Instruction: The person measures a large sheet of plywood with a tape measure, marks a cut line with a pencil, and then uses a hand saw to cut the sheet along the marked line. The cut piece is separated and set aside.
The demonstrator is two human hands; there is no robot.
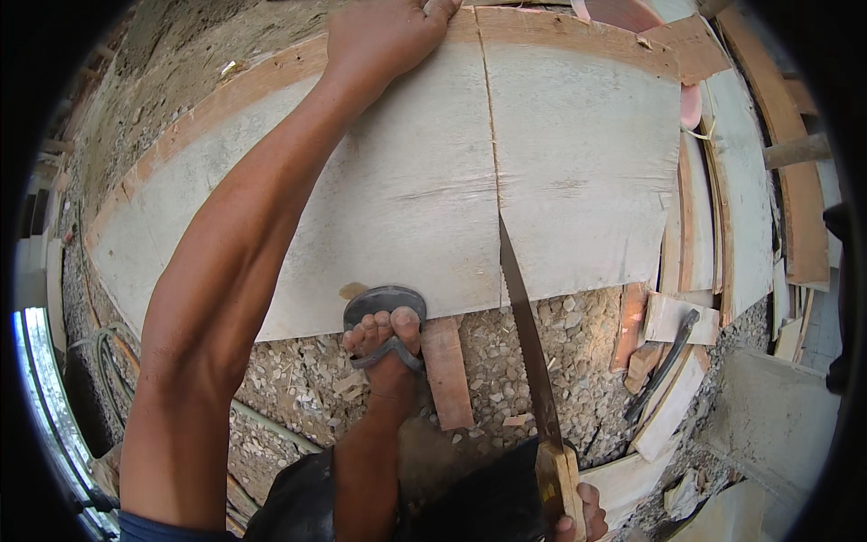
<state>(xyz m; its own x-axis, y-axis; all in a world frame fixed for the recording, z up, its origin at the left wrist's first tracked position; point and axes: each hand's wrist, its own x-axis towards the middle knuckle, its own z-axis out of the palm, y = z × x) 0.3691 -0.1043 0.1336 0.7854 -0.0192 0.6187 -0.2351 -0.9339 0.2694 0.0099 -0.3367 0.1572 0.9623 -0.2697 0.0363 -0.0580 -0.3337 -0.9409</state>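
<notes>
I count one hand saw (533, 361), one large whitish board (406, 199) with a brown far edge, two hands and one sandaled foot (384, 334) in my remote view. The saw lies across the board's near edge, its handle off that edge toward me and its tip over the board's middle. Its long axis runs away from me and leans slightly left; the tip meets one narrow dark line (489, 99) that reaches the board's far edge. My right hand (587, 515), well off the board's near side, has its fingers wrapped around the saw's handle. My left hand (388, 32) is on the board's far edge; its fingers are mostly cut off, so I cannot tell how they stand. The foot is on the board's near edge, left of the saw, just beside one reddish wood strip (447, 375).
</notes>
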